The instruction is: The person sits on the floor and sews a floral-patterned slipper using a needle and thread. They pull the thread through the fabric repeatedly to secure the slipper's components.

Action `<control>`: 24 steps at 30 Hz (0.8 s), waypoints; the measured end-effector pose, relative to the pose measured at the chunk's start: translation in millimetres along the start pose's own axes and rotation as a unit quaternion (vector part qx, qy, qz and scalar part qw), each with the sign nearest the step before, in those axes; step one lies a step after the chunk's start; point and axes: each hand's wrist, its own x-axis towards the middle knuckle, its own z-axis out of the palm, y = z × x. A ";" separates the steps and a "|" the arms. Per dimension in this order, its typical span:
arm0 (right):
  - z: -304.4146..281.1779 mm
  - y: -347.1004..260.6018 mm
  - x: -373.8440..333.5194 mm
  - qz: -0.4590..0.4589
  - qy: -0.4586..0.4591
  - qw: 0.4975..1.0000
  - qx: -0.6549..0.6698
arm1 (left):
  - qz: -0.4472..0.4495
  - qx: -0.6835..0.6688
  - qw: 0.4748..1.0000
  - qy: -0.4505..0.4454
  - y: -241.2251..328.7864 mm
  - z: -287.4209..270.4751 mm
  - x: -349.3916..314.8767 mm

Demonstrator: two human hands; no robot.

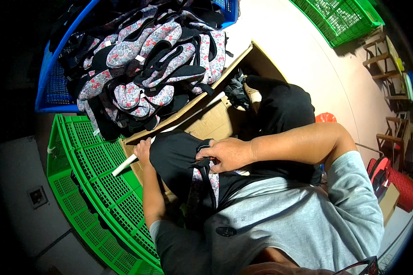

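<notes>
We see right hand (229,153) pinching floral fabric strip (214,184), long axis running toward torso over black-trousered lap (172,156); left hand (143,151) wraps slanting white rod (125,165). Green crate (110,172), pale floor (303,50).

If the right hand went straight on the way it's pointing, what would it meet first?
Most likely the black-clad left knee, just ahead of the right hand. Depth is unclear, so it might pass above it.
</notes>
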 end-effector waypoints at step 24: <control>7.6 1.7 6.0 -0.012 0.016 0.999 -0.046 | -0.085 -0.422 0.897 -0.097 63.1 35.0 -89.4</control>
